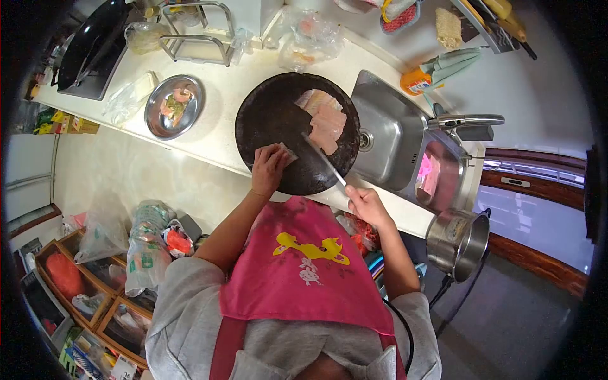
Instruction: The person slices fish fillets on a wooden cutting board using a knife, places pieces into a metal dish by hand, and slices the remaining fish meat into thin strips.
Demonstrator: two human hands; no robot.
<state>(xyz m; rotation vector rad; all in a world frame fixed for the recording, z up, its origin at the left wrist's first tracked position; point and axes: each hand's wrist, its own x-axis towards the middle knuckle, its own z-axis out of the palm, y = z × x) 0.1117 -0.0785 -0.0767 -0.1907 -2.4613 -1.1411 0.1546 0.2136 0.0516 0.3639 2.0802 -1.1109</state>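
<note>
On a round, dark chopping board (269, 117) lie pale pink slabs of raw meat (328, 123), possibly fish, at its right side. My left hand (268, 167) is at the board's near edge, fingers bent and closed on a small pale meat piece (289, 154) that is partly hidden beneath them. My right hand (370, 206) grips the handle of a knife (325, 160). Its blade points up and left over the board, between the small piece and the slabs. A steel bowl (192, 116) with pinkish cut pieces and some greenish-yellow bits stands left of the board.
A steel sink (386, 120) with a faucet (472, 120) adjoins the board on the right. A steel pot (457, 244) stands at the counter's right end. Behind are a metal rack (196, 47) and plastic bags (310, 38); a wok (92, 41) sits far left.
</note>
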